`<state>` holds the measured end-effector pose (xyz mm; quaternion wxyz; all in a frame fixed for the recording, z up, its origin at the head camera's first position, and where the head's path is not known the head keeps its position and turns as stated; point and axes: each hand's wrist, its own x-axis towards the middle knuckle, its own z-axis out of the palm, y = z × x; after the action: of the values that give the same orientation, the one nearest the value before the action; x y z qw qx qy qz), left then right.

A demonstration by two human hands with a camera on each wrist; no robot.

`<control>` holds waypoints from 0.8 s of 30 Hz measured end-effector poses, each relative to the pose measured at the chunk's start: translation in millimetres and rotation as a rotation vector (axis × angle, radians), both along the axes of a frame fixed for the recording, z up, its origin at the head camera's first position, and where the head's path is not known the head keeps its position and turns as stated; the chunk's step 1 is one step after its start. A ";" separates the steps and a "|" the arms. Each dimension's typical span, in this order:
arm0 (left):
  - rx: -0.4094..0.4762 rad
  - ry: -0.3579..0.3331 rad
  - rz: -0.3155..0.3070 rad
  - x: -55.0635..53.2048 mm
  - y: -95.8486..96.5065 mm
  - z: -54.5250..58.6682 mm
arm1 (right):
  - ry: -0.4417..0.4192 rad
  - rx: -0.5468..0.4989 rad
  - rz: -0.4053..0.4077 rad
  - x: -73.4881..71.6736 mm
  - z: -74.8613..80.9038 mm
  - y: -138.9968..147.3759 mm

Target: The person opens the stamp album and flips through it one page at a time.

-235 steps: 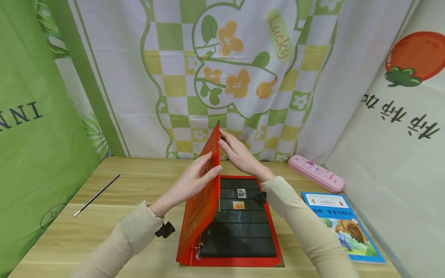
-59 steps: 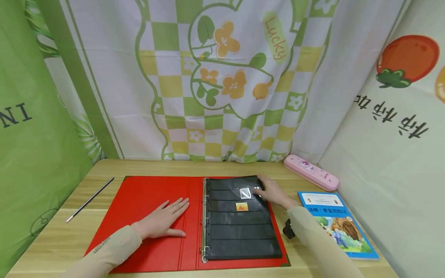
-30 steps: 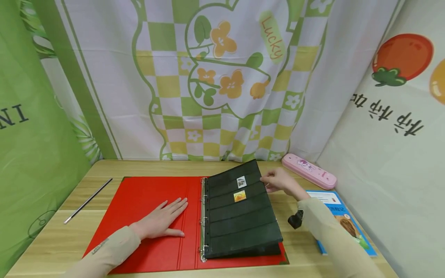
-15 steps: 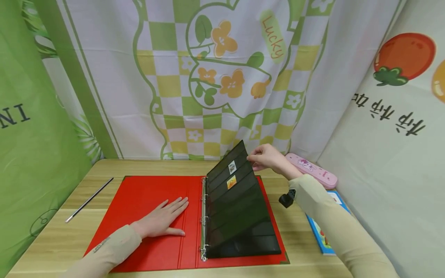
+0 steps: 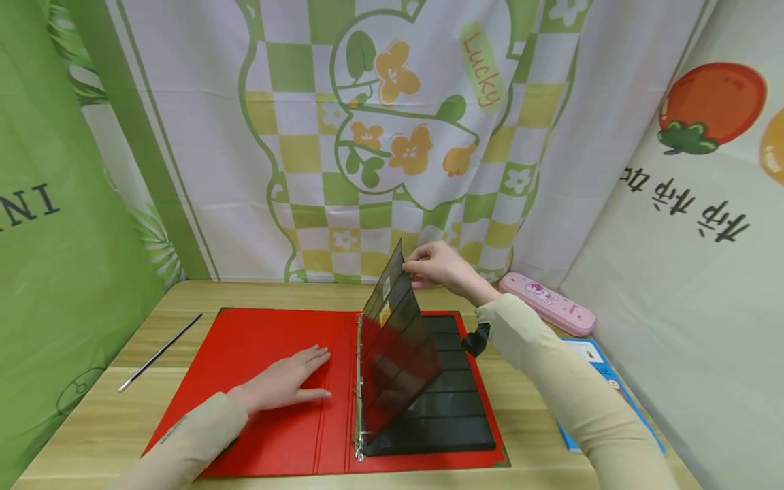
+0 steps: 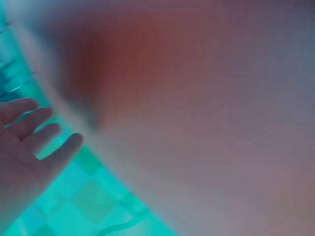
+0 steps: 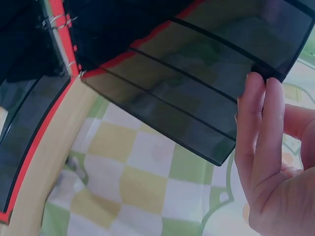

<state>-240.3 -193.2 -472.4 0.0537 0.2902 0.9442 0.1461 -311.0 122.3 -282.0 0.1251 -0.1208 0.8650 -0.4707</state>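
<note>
A red ring binder (image 5: 263,333) lies opened flat on the wooden table, its metal rings (image 5: 359,388) along the middle. My right hand (image 5: 444,269) pinches the outer edge of a black stamp page (image 5: 404,340), which stands steeply raised on the rings. Two small stamps show on this page, a pale one (image 5: 386,287) and an orange one (image 5: 384,314). Beneath it lie further black pages (image 5: 456,401). In the right wrist view, fingers (image 7: 268,128) hold the page's edge. My left hand (image 5: 284,381) is over the red inside cover, fingers extended; the left wrist view is mostly blurred.
A thin dark stick with a pale tip (image 5: 160,352) lies on the table at left. At the right are a pink pencil case (image 5: 548,303) and a blue picture book (image 5: 597,361), partly hidden by my right sleeve. A patterned curtain (image 5: 306,170) hangs behind the table.
The binder's cover has gone from raised to flat on the left. My right hand has since lifted the stamp page by its edge and swung it up leftward. The left hand has shifted slightly.
</note>
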 end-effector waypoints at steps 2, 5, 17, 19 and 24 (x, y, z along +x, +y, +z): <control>0.084 0.029 0.055 3.3 7.8 13.8 | 0.002 -0.009 -0.003 -0.3 -0.7 -5.7; 0.244 0.064 0.105 10.5 23.3 43.2 | 0.000 -0.029 -0.019 -1.2 -2.0 -13.8; 0.551 -0.046 0.053 34.8 74.4 143.9 | 0.031 -0.029 -0.026 -5.1 -0.1 -49.6; 0.560 -0.093 0.050 38.6 80.6 150.0 | 0.037 -0.027 -0.018 -4.4 0.7 -55.3; 0.558 -0.154 0.062 45.7 92.6 157.2 | 0.066 -0.018 0.000 -2.5 0.2 -61.9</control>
<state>-194.6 -100.6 -315.2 0.0386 0.2530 0.8691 0.4232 -313.5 60.4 -281.8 0.0956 -0.1374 0.8644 -0.4741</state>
